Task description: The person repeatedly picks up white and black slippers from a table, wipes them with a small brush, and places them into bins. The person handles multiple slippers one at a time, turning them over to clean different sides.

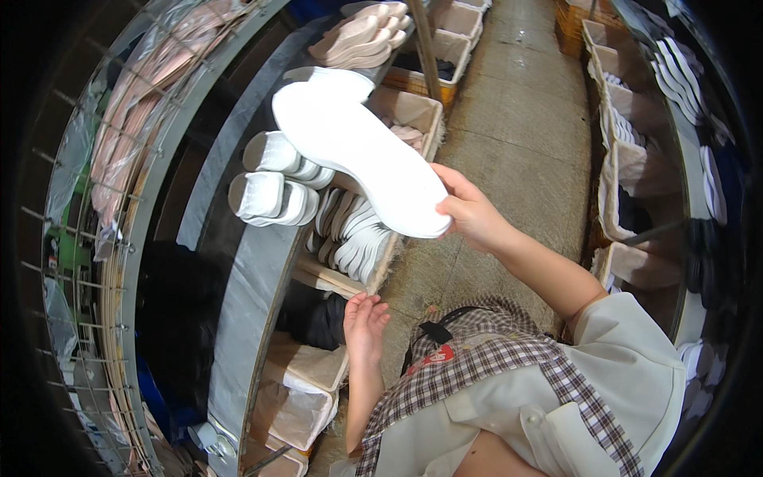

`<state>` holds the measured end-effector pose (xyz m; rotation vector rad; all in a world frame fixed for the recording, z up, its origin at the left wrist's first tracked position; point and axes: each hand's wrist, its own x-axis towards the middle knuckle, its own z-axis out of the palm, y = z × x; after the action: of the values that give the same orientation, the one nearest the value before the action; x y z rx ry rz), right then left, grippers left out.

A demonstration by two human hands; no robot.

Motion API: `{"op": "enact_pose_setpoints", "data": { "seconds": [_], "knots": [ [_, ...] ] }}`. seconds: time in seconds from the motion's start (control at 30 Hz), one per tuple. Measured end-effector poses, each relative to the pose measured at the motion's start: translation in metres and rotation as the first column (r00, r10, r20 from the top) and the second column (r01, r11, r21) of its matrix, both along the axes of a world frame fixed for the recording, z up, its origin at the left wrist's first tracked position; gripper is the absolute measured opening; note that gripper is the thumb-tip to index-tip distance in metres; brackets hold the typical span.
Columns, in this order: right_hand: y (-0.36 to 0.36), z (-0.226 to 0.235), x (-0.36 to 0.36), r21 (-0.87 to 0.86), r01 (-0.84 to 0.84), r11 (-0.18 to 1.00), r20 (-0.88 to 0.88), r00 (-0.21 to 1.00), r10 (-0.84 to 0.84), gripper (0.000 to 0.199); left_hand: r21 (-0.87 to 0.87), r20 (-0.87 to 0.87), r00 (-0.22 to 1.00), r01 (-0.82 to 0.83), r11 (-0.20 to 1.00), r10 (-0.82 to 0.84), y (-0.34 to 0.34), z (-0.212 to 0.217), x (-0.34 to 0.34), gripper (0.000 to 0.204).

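My right hand [474, 208] pinches one end of a long white shoe sole [358, 151], fingers and thumb gripping its near right edge. The sole is held up at a slant over the grey shelf [254, 318], its far end toward the upper left. Behind that far end shows another white rounded edge [350, 78]; whether it is held too, I cannot tell. Lower down, my left hand [366, 324] holds nothing, its fingers slightly bent and apart. It is nearest to a lined basket of white and brown soles [358, 238].
Two short stacks of white soles [278, 191] stand on the shelf, with pale pink soles [362, 36] farther back. Lined baskets [294, 405] run along the shelf's aisle side. Across the concrete aisle [517, 119] is another row of baskets [624, 207]. A wire rack [119, 238] curves along the left.
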<state>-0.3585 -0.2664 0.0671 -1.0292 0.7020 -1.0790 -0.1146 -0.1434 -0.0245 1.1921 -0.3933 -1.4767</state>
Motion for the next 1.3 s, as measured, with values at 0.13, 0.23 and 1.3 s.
{"op": "enact_pose_setpoints", "data": {
  "seconds": [0.13,0.23,1.3],
  "knots": [
    [0.002,-0.019,0.003,0.029,0.032,0.999,0.014,0.999,-0.032,0.064,-0.004,-0.004,1.000,-0.005,1.000,0.005,-0.001,-0.001,0.007,0.012],
    [0.009,-0.029,0.002,0.109,0.013,0.994,0.068,0.997,-0.021,0.065,-0.022,-0.004,1.000,0.007,1.000,-0.007,-0.002,-0.002,0.010,0.019],
    [0.004,-0.144,-0.018,-0.845,0.059,0.531,-0.312,0.752,-0.580,0.053,-0.635,0.676,0.696,0.383,0.671,0.242,-0.047,0.086,-0.038,0.041]
  ]
}}
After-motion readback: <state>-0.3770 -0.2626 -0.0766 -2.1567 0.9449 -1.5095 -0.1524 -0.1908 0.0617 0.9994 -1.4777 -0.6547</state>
